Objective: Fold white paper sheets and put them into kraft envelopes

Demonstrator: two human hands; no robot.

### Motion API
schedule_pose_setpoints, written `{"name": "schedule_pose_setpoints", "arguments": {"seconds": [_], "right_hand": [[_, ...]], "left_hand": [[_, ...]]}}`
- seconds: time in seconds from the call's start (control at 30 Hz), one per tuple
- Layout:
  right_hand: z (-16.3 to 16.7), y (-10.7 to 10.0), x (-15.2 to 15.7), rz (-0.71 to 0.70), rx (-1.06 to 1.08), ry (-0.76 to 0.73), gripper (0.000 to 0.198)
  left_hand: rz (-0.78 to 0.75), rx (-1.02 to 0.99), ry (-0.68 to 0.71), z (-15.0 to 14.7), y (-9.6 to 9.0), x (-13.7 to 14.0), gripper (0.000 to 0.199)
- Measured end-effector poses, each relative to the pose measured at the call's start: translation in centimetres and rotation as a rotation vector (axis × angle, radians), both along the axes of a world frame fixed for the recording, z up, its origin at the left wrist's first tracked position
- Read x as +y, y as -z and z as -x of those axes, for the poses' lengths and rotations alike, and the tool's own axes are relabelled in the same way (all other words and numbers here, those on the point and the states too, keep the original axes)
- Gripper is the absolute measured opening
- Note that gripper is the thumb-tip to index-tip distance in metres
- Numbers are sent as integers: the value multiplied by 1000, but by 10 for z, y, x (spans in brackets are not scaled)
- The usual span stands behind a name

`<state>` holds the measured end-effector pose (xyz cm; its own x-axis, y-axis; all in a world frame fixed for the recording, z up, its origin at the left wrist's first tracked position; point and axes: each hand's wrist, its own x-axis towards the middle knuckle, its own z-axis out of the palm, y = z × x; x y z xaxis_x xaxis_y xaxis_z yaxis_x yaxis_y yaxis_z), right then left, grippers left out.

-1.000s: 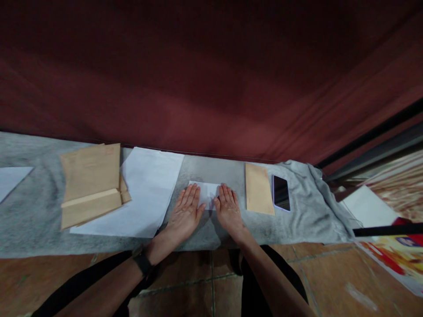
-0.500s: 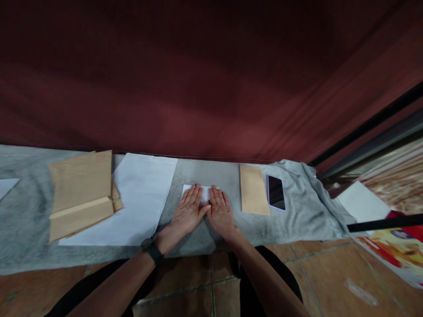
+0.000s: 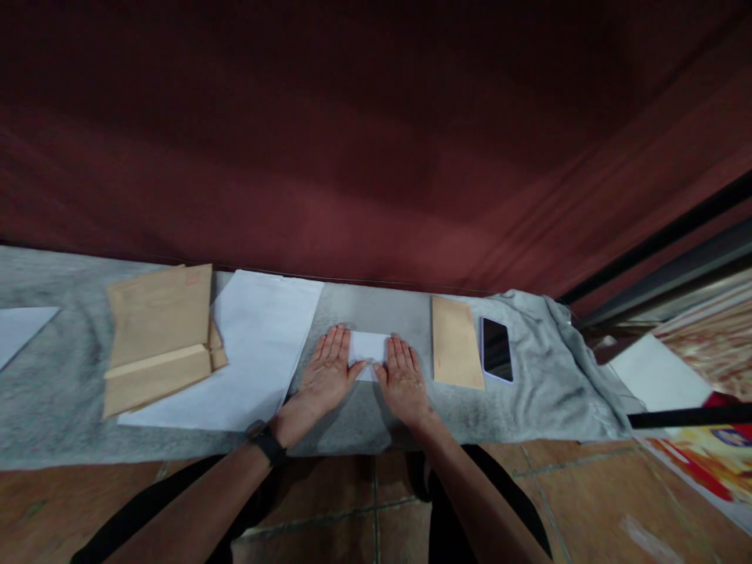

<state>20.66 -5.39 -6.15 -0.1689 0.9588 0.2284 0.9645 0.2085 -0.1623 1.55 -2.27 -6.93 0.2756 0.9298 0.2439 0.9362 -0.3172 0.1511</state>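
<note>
A small piece of white paper point(image 3: 368, 347), apparently folded, lies on the grey cloth point(image 3: 376, 304) in front of me. My left hand point(image 3: 329, 372) rests flat on its left end, fingers stretched forward. On its right end lies my right hand point(image 3: 405, 380), also flat with fingers extended. Both thumbs point inward over the paper's near part, with a gap between them. The hands cover the paper's two ends, while its middle shows. A black watch point(image 3: 267, 442) is on my left wrist.
Brown envelopes point(image 3: 161, 321) overlap a stack of white sheets point(image 3: 258, 337) to the left. A single brown envelope point(image 3: 455, 345) and a phone point(image 3: 497, 349) lie to the right. Another white sheet point(image 3: 23, 329) is at far left. A dark red panel point(image 3: 352, 196) rises behind the cloth.
My hands have moved apart toward the paper's two ends, uncovering its middle. The thumbs, close together before, are now separated. The view has shifted slightly.
</note>
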Motion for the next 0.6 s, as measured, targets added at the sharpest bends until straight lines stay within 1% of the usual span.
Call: {"name": "schedule_pose_setpoints", "arguments": {"seconds": [0.13, 0.3, 0.6], "right_hand": [[-3, 3, -1, -20, 9, 2, 60], [-6, 6, -1, -46, 23, -6, 61], [-9, 8, -2, -33, 36, -3, 61]], "left_hand": [[26, 21, -26, 2, -3, 0, 81], [11, 14, -55, 6, -1, 0, 83], [18, -16, -71, 9, -2, -1, 85]]}}
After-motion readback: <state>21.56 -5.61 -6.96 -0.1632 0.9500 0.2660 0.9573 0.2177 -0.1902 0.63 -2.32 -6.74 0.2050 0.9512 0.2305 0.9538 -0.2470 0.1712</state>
